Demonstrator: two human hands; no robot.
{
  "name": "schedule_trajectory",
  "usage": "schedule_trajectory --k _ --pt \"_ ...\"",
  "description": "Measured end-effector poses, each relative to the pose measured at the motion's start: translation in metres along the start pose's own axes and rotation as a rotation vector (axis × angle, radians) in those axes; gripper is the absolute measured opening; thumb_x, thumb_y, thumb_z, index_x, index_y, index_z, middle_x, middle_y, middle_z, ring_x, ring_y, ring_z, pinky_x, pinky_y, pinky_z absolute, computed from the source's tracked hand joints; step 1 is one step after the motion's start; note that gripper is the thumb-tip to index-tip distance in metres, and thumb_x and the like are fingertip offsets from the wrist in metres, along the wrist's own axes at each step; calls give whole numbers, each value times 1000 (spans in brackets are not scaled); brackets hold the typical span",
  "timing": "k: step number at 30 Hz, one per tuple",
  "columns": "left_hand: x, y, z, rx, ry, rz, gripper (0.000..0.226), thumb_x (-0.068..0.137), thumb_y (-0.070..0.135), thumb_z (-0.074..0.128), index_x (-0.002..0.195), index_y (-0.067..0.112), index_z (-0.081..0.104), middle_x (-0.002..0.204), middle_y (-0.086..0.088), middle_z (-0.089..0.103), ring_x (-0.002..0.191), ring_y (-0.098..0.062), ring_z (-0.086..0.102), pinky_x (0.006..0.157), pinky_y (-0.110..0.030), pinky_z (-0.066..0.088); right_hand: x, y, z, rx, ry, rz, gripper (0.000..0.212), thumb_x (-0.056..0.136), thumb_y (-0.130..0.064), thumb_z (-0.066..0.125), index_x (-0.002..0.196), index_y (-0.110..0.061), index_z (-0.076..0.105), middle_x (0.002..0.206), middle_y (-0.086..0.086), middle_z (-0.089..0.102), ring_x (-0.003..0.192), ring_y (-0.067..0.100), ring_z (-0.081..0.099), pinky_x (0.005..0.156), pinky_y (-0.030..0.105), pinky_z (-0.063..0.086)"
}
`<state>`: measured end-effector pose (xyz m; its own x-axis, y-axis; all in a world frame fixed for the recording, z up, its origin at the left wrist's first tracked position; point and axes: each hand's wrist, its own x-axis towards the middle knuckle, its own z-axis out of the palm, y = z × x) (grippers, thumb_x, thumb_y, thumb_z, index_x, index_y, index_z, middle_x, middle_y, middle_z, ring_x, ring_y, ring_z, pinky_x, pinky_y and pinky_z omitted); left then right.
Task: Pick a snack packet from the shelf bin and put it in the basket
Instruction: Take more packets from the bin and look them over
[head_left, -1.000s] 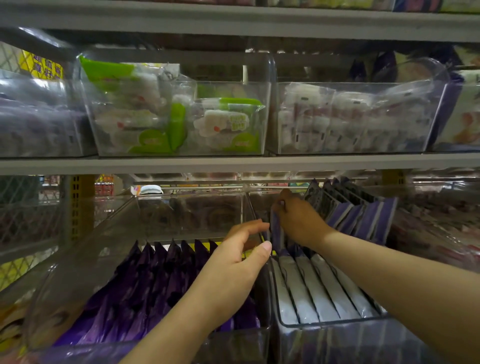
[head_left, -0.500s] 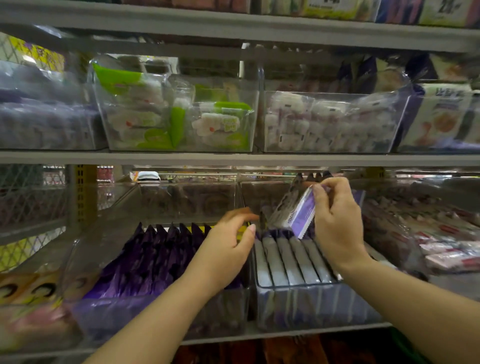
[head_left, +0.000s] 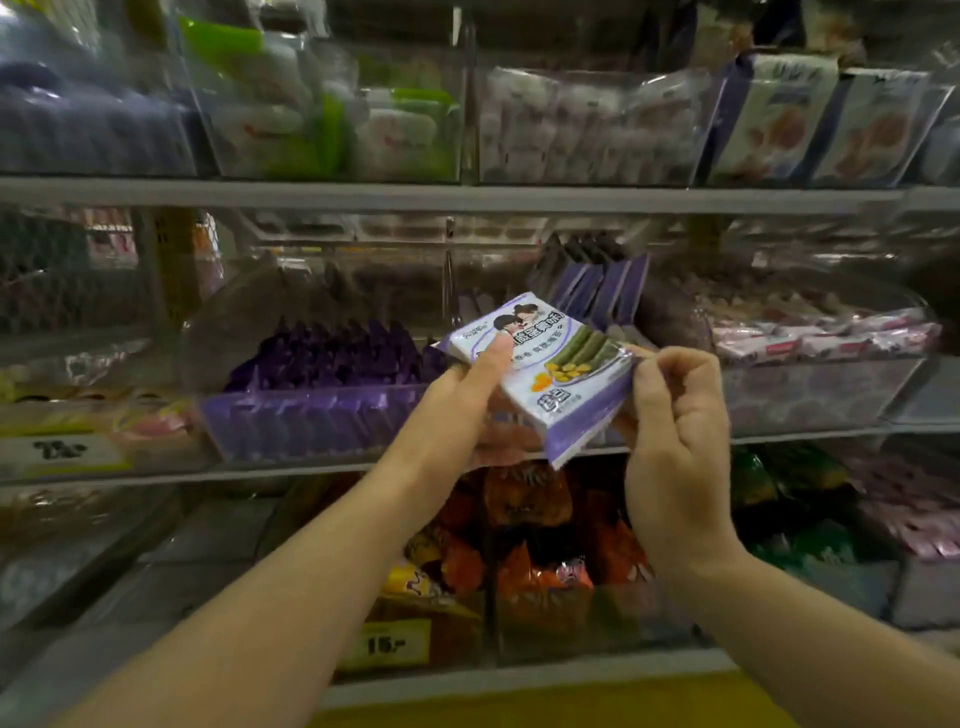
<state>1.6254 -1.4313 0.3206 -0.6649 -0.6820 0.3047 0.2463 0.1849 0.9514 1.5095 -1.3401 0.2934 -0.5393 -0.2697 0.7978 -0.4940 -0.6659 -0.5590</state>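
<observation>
A white and purple snack packet hangs in front of the middle shelf, face up, held by both hands. My left hand grips its left side, thumb on the printed face. My right hand pinches its right edge between thumb and fingers. Behind it stands the clear shelf bin with more upright packets of the same kind. No basket is in view.
A clear bin of dark purple packets sits left of the hands, and a bin of pink wrapped snacks to the right. Upper shelf bins hold green and white packs. Orange bags fill the lower shelf, with a yellow price tag.
My right hand lifted the packet out of the bin and drew it toward me. My left hand left the bin edge and took the packet's left side. The view dropped lower.
</observation>
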Motion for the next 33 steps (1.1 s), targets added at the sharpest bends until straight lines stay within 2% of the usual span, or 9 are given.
schedule_trajectory --k 4,6,9,11,15,20,23,29,33 --pt "-21 -27 -1 -130 -5 -31 21 98 22 52 116 18 61 103 -4 75 86 -18 73 69 -32 61 -40 16 -24 93 -183 169 19 91 -27 46 76 -33 57 83 -5 67 82 16 65 74 33 56" --pt "-32 -45 -7 -50 -27 -39 20 96 16 56 115 17 59 103 -4 75 86 -19 73 67 -32 61 -50 25 -37 53 -245 290 17 92 -32 49 85 -24 62 83 2 71 79 19 70 68 31 55" --pt "-48 -78 -8 113 -128 -87 23 91 15 63 114 18 59 100 0 76 86 -17 73 67 -32 61 -62 43 -50 72 -409 577 43 90 -49 51 109 -13 66 98 11 74 86 28 72 68 39 57" --pt "-54 -104 -6 144 -196 -145 30 88 17 67 117 22 58 105 1 75 91 -18 73 73 -36 61 -72 53 -54 115 -471 720 49 82 -54 59 110 -15 69 104 15 73 92 33 71 71 43 59" --pt "-59 -146 -4 149 -221 -177 36 79 29 71 112 30 59 108 6 74 97 -18 72 79 -40 60 -91 74 -64 146 -396 824 39 76 -42 64 103 -15 71 101 14 74 91 33 72 71 40 59" --pt "-59 -181 2 -71 25 -186 29 72 36 66 97 22 69 98 2 76 86 -12 73 63 -24 57 -112 92 -72 168 -408 954 38 81 -34 60 111 -12 67 104 13 74 95 28 71 71 30 58" --pt "-56 -188 1 -95 47 -194 24 73 35 65 93 22 71 96 2 76 86 -12 73 63 -22 56 -115 96 -72 200 -428 984 34 85 -32 59 112 -13 68 107 13 73 94 26 72 68 26 57" --pt "-57 -195 3 -151 30 -226 36 78 32 64 110 17 67 106 -3 75 97 -19 71 76 -30 60 -121 99 -69 242 -352 1033 44 80 -41 64 113 -10 68 109 16 72 100 32 70 80 39 58" --pt "-65 -195 7 -253 85 -201 34 83 34 60 110 15 69 106 -8 74 96 -21 72 72 -26 58 -126 97 -66 226 -316 1035 43 81 -37 60 113 -9 68 110 15 72 104 31 68 91 45 54"
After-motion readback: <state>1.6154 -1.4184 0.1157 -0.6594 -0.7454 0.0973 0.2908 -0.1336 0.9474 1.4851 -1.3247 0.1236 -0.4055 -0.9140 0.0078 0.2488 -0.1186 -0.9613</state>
